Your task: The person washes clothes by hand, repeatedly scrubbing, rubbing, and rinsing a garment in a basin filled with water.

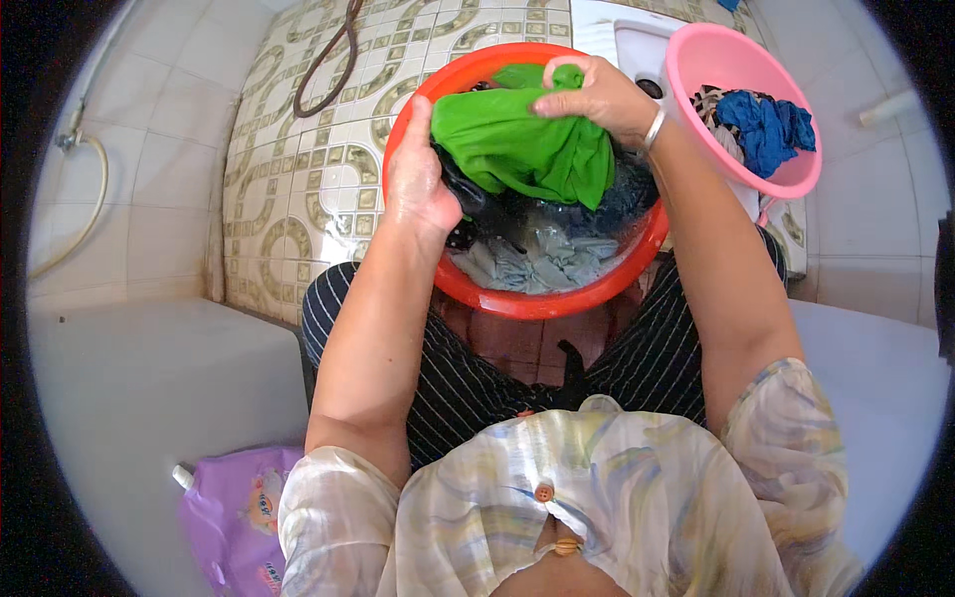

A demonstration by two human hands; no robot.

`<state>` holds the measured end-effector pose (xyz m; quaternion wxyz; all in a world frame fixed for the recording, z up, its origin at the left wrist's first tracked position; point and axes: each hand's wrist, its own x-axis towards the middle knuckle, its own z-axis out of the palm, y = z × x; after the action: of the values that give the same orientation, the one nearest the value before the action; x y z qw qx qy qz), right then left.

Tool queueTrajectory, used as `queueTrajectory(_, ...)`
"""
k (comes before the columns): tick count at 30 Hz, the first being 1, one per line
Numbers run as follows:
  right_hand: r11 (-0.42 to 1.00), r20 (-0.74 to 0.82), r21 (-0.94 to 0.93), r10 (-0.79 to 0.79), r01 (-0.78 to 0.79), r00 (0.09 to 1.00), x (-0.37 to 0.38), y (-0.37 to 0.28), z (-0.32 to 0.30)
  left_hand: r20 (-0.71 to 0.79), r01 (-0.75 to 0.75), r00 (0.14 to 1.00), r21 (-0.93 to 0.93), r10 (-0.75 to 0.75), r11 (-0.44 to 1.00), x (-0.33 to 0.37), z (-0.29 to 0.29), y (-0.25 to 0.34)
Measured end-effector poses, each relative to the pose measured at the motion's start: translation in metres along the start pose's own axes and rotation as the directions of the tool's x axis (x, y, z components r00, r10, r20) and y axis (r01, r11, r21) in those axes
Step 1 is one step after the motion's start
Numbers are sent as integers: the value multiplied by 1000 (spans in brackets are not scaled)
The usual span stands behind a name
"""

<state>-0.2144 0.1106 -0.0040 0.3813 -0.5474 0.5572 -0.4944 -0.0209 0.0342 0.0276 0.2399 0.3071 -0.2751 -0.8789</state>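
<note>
Green cloth [522, 144] bunched over red basin [517, 300].

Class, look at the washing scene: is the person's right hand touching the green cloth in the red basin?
Touching. The head view shows the right hand gripping a bunched top edge of the green cloth, fingers closed over the fabric, above the red basin.

A pale short-sleeved blouse [597, 488] with swirled pastel print and small round buttons, dark pinstriped trousers [477, 378], a silver bangle [654, 129] at the right wrist.
</note>
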Motion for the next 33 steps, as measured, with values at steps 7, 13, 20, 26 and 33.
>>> queueTrajectory(7, 866, 25, -449, -233, 219, 972, -11, -78, 111, 403, -468, 714, -334, 573, 818, 13, -11, -50)
queueTrajectory(13, 672, -366, -730, -226, -127, 903, 9, -13, 64, -93, 226, 970, 4, -225, 974, 1, 13, -66)
queueTrajectory(20, 617, -106, -690, -602, 377, 791, -3, -20, 111, -130, 35, 991, 24, -31, 999, 3, 5, -55)
queueTrajectory(26, 613, -207, -789, -319, 35, 925, 7, -23, 88, -279, -1, 957, 262, 76, 965, 12, -7, -57)
queueTrajectory(33, 675, -288, -737, -320, 4, 903, 15, -4, 50, -10, 135, 991, 131, -134, 982, -5, 8, -36)
